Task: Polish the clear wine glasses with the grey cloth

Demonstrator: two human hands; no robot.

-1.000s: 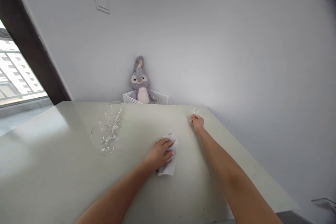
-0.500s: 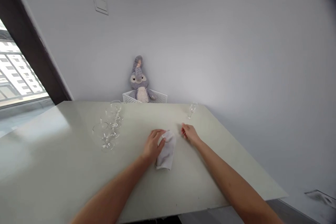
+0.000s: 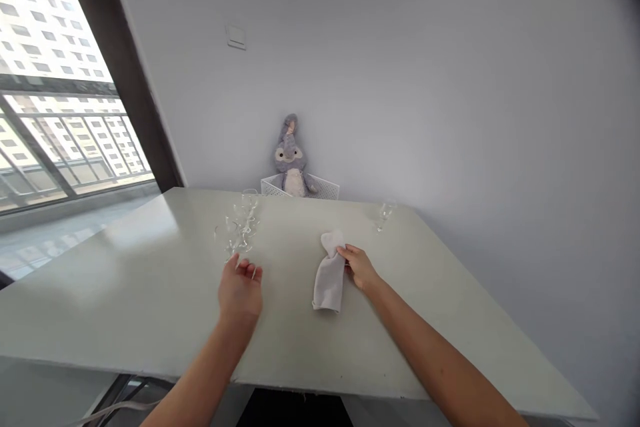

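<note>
My right hand [image 3: 361, 268] pinches the right edge of a pale grey cloth [image 3: 330, 280], which lies bunched at its upper part on the table. On the left, my left hand [image 3: 241, 290] is open, its fingers apart and slightly curled, just in front of the nearest clear stemmed glass [image 3: 227, 235]. Whether the fingertips touch its foot I cannot tell. Behind that one, more stemmed glasses [image 3: 249, 200] stand upright in a row, overlapping in view. Another stemmed glass [image 3: 385, 212] stands by itself at the back right, beyond my right hand.
The pale table [image 3: 285, 340] reaches back to a white wall. At its far edge a grey plush toy [image 3: 294, 163] sits in a white perforated basket [image 3: 326, 189]. A window with a railing [image 3: 75, 140] is on the left. A pale cable [image 3: 117, 407] shows below the front edge.
My left hand has let go of the cloth and moved left to the glasses. My right hand has taken hold of the cloth's edge. The view has shifted left.
</note>
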